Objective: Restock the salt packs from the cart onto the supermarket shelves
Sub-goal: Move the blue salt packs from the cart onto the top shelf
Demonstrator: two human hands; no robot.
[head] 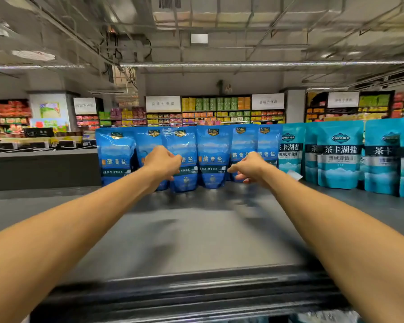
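Observation:
Several blue salt packs stand upright in a row along the far edge of a dark shelf top. Both my arms reach out over the shelf. My left hand has its fingers curled onto the left edge of the third blue pack, in front of the second one. My right hand hovers low in front of the fifth blue pack, fingers loosely curled and thumb pointing left, holding nothing that I can see. The cart is out of view.
Teal salt packs stand in a row right of the blue ones, reaching the frame's right edge. A small white tag lies at their foot. Left of the blue row is a lower dark counter. Stocked shelves line the far wall.

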